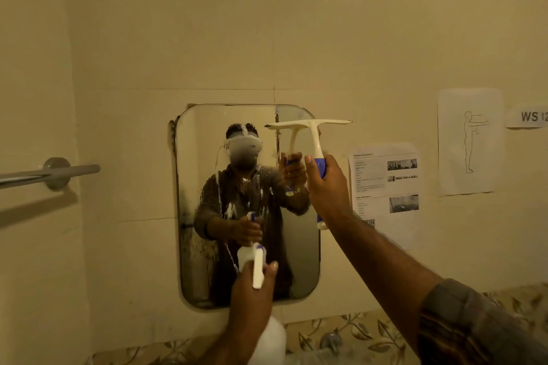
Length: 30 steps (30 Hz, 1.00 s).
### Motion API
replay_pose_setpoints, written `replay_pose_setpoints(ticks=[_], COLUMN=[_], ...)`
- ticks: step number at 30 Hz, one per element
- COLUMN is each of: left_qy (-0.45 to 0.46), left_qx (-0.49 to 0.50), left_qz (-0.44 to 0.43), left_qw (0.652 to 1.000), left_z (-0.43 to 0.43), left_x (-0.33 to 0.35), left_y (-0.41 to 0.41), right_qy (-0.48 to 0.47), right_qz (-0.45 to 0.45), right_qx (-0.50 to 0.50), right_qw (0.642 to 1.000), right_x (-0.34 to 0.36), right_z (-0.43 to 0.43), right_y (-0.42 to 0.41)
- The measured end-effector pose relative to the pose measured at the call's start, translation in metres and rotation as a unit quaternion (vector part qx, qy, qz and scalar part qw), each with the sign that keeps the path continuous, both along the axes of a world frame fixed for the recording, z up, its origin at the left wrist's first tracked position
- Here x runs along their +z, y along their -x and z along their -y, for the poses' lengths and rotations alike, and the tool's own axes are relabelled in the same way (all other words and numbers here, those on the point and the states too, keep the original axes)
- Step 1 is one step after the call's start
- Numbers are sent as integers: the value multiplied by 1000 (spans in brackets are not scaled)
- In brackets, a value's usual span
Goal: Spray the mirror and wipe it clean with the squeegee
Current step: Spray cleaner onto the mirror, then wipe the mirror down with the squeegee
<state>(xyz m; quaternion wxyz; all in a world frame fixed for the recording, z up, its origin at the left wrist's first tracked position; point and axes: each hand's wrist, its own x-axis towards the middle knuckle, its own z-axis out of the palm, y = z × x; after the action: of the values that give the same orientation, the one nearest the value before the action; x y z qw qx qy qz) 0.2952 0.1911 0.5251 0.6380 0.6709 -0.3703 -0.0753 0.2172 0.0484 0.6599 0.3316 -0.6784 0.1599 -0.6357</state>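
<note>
The left hand (252,290) has its fingers wrapped around the neck of a white spray bottle (267,338), nozzle toward the glass just beyond the fingertips. Above and to the right, the right hand (327,184) is clenched on the blue grip of a cream squeegee (308,127), blade level by the mirror's top right corner. The mirror (299,246) hangs on a beige tiled wall (207,38), streaked with white foam. Past the right fingers, printed sheets (385,187) are stuck up; left of the fingers is a grey rail (59,172).
</note>
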Motion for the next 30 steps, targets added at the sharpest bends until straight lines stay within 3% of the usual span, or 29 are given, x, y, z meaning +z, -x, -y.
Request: replay_pose_setpoints(ticks=[4,8,17,26,30], left_qy=[49,57,79,87,75], left_qx=[37,85,79,76,80], left_qz=[55,45,4,-24,-24], left_qw=[997,994,994,993,994], left_z=[-13,-22,-36,-26,-22], left_x=[47,64,69,56,50], left_y=[-19,-49,-83,-85,-82], right_qy=[-2,3,8,-76,-138], right_qz=[-6,-7,-84,-173,-250], right_qx=[-6,9,-20,-100,-128], right_qw=[1000,1000,996,977,950], right_x=[4,8,11,-123,-201], right_z=[0,-2,2,-9,-19], right_y=[2,-4,-32,-19,-6])
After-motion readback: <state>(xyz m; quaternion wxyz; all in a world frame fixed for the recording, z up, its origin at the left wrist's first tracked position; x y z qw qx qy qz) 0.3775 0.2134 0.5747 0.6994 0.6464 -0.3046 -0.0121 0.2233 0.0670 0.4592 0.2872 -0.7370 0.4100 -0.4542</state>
